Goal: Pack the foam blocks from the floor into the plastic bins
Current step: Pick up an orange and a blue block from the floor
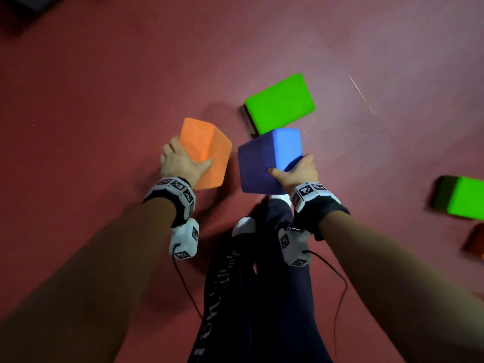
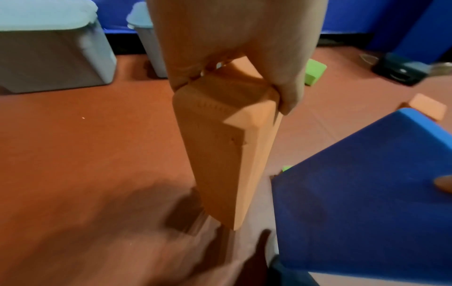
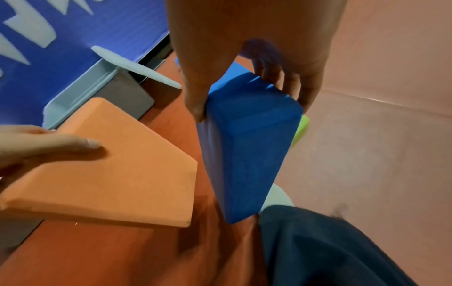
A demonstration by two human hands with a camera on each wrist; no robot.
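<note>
My left hand [image 1: 183, 159] grips an orange foam block [image 1: 207, 150] by its end, thumb on one face and fingers on the other, held above the red floor; the left wrist view shows the same block [image 2: 227, 147] hanging down from the hand [image 2: 234, 81]. My right hand [image 1: 296, 171] grips a blue foam block [image 1: 269, 158] the same way, also seen in the right wrist view as the blue block [image 3: 247, 151] under the hand [image 3: 249, 96]. Grey plastic bins [image 2: 51, 54] with pale lids stand by the blue wall; a second bin [image 3: 102, 91] shows open.
A green block [image 1: 279, 102] lies on the floor just beyond the blue one. Another green block [image 1: 463, 197] and an orange-brown one [image 1: 475, 242] lie at the right edge. My dark trouser legs [image 1: 262, 284] stand below the hands. A black device [image 2: 401, 69] sits by the wall.
</note>
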